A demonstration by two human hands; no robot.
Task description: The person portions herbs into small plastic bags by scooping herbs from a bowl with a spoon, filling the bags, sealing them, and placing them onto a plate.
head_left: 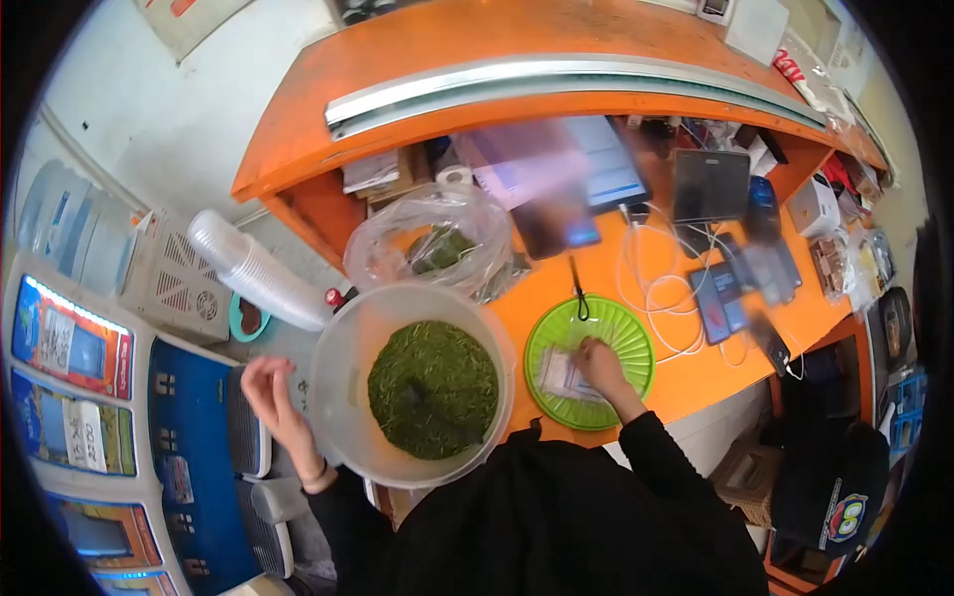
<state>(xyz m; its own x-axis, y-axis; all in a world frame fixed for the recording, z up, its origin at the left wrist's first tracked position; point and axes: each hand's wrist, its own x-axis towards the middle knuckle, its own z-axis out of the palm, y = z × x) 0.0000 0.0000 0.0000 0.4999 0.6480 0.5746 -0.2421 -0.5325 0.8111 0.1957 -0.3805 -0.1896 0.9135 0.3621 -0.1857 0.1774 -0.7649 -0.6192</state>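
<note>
My left hand (278, 405) is raised just left of a large translucent bucket (336, 397), fingers loosely bent and apart, holding nothing. Chopped green leaves (432, 387) fill the bottom of the bucket, with a dark object (415, 395) among them that I cannot make out clearly. Over a bright green ribbed plate (596, 415), my right hand (603, 370) has its fingers pinched together. Beneath and beside those fingertips lies a stack of small clear plastic bags (559, 373). What the fingertips hold is hidden. A dark strap or loop (579, 293) lies at the plate's far edge.
Behind the bucket sits a clear bag (437, 248) holding more greens. Stacked plastic cups (253, 268) lean at the left. Phones (717, 303), white cables (651, 288) and a dark tablet (711, 186) crowd the orange desk (686, 382). A raised orange shelf (477, 45) spans the back.
</note>
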